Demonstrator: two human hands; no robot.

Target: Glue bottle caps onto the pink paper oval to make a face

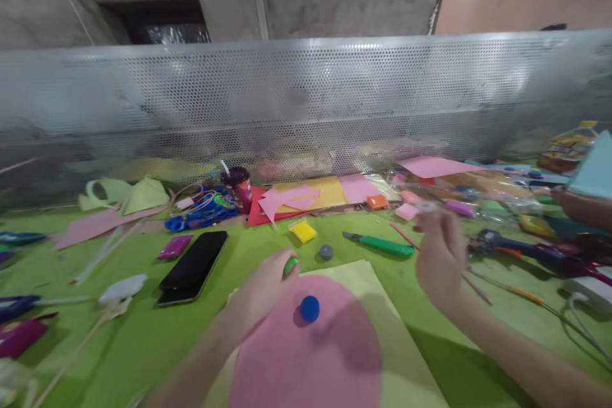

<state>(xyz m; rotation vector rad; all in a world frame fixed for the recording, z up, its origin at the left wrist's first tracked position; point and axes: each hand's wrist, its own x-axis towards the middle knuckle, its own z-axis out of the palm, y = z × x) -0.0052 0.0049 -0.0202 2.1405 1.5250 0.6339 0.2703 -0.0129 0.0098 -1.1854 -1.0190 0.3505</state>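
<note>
1. Work area: a pale yellow rectangular paper sheet [401, 357] lies on the green tabletop [119, 338]. A large pink paper circle [306, 370] lies on this sheet, directly in front of the person.
2. Placed part: one round, deep-blue piece, apparently modelling clay [310, 309], rests on the upper middle of the circle.
3. Left hand [270, 280]: fingers curled closed around a small bright-green lump, apparently modelling clay [291, 266]. The lump shows at the fingertips, by the circle's upper edge; contact with the paper cannot be confirmed.
4. Right hand [442, 252]: raised to the right of the sheet, fingers drawn together near the thumb. Blur hides the fingertips; whether they grip anything cannot be told.
5. Adjacent items: a small round grey piece [326, 252] lies just beyond the sheet. A green-handled cutter knife [387, 246] lies between it and the right hand. A yellow square packet [303, 231] lies beyond the grey piece, to its left. A black smartphone [194, 268] lies to the left of the left hand.
6. Step in hand: judged to be handling of the green lump, with the blue piece already positioned.
7. Requirement for the next move: if the lump is to be shaped, both hands need to meet; if set down, the left fingers must open over the paper without disturbing the blue piece.
</note>
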